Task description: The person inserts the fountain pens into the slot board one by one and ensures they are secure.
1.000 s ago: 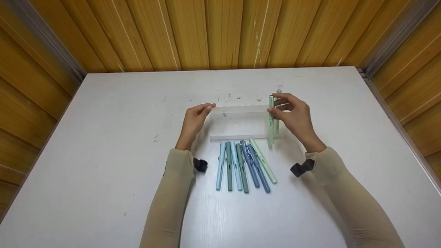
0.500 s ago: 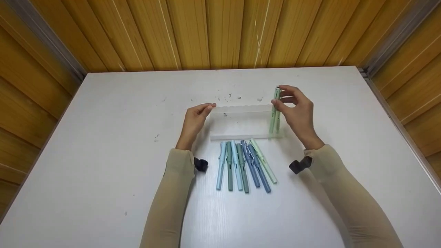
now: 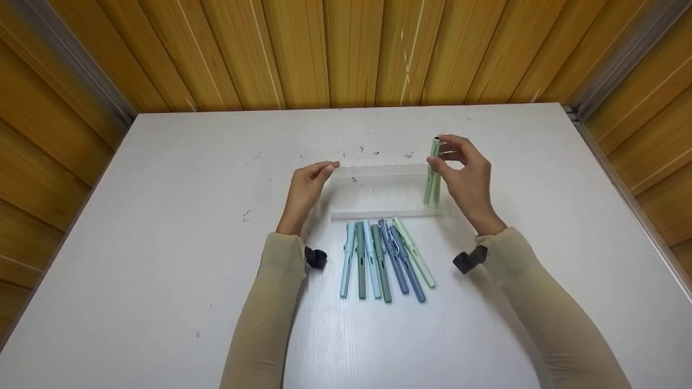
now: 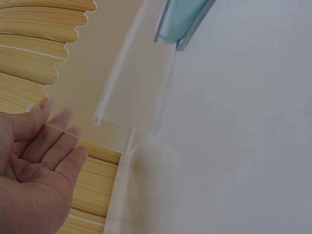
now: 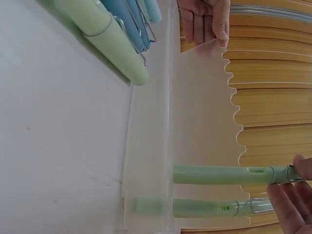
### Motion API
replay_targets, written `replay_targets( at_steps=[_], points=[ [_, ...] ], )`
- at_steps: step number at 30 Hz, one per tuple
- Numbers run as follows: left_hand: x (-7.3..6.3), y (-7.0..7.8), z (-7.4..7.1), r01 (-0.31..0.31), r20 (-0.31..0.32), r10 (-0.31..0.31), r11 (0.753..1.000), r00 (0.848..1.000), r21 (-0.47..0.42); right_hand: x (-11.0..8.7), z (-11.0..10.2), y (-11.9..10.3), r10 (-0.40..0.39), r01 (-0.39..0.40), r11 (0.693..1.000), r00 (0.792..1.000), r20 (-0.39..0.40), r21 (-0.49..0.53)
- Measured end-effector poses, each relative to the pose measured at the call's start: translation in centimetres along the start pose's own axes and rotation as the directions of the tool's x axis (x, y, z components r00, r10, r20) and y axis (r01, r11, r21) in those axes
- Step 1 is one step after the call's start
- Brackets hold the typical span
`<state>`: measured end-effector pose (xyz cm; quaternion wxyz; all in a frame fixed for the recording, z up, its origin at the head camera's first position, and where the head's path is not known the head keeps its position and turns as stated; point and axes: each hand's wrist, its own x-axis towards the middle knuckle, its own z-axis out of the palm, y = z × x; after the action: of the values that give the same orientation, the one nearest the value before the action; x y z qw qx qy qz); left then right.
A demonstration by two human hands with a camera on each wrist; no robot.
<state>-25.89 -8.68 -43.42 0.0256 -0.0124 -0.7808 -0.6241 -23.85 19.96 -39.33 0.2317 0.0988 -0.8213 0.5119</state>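
At the left end of a clear, frosted pen rack [image 3: 378, 214] with a scalloped back edge, my left hand [image 3: 306, 189] pinches the corner between thumb and fingertips. My right hand [image 3: 469, 175] grips a light green pen [image 5: 224, 174] near its clip end, holding it upright at the rack's right end. In the right wrist view, that pen's lower end meets the rack's front lip. Right beside it, a second light green pen [image 5: 200, 208] stands in the rack, its lower part dimly visible behind the lip. My fingers overlap that pen's top.
In front of the rack, several capped pens lie side by side on the white table [image 3: 162, 243]: light blue [image 3: 347, 262], dark green [image 3: 361, 262], blue [image 3: 406, 262] and one slanted light green pen [image 3: 415, 254]. Wood-look panels [image 3: 346, 54] rise behind the table.
My right hand has moved the light green pen back and slightly right, from before the rack to beside the standing pen. My left hand stays at the rack's corner.
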Motion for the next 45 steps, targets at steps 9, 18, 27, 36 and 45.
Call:
replay_targets(
  at_steps=[9, 18, 27, 36, 45],
  points=[
    [-0.25, -0.03, -0.20, -0.033, 0.021, 0.034, 0.998, 0.999, -0.052, -0.10, 0.17, 0.58, 0.002, -0.002, 1.000, 1.000, 0.014, -0.022],
    [-0.22, 0.10, -0.15, -0.015, 0.015, 0.016, 0.999, 1.000, -0.028, -0.30, 0.31, 0.77, 0.018, -0.016, 0.999, 0.999, 0.043, -0.045],
    [-0.21, 0.25, -0.17, 0.001, 0.012, -0.001, 1.000, 1.000, -0.026, -0.24, 0.25, 0.64, 0.036, -0.031, 0.997, 0.997, 0.069, -0.070],
    [-0.10, 0.11, -0.21, -0.002, 0.019, 0.003, 0.999, 1.000, -0.045, 0.18, 0.20, 0.53, -0.069, 0.083, 0.986, 0.993, 0.100, -0.144],
    [-0.10, 0.06, 0.04, 0.004, 0.003, -0.004, 1.000, 1.000, -0.021, 0.31, 0.10, 0.47, -0.081, 0.098, 0.983, 0.990, 0.112, -0.157]
  ],
)
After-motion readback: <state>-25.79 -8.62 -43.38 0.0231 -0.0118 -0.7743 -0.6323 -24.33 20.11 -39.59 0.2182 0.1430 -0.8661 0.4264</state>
